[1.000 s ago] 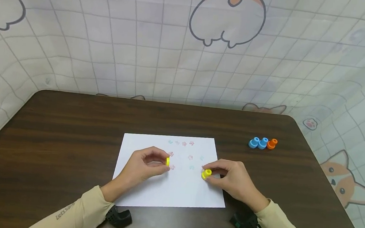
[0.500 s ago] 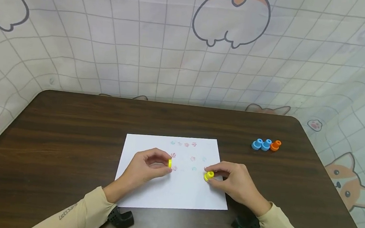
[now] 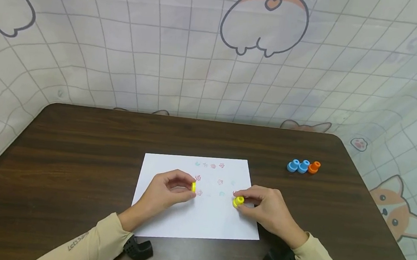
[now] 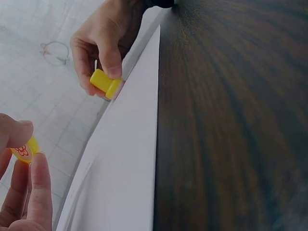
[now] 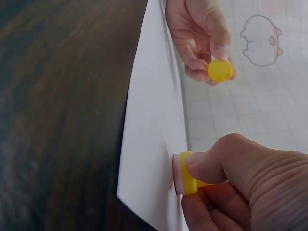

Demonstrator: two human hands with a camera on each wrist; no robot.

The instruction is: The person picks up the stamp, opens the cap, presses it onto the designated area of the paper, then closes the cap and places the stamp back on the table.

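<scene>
My left hand [image 3: 167, 194] pinches a small round yellow stamp cap [image 3: 193, 186] above the left half of a white sheet of paper [image 3: 199, 221]. A red flower design shows on the cap's face in the left wrist view. Between thumb and fingers, my right hand [image 3: 267, 204] holds a yellow stamp [image 3: 238, 201] over the sheet's right side. In the right wrist view the stamp's pinkish face [image 5: 177, 174] is turned to the paper, right at its surface. Several small red and teal flower prints [image 3: 213, 166] mark the sheet, one red print beside the held stamp.
Two blue stamps [image 3: 298, 166] and an orange stamp [image 3: 314, 167] stand together on the dark wooden table [image 3: 79, 142], right of the paper toward the back. A white gridded curtain [image 3: 144, 57] with cartoon dogs hangs behind the table and along its sides.
The head view has shifted slightly, moving the scene a little to the right. Both hands keep their grips and stay in about the same places over the paper.
</scene>
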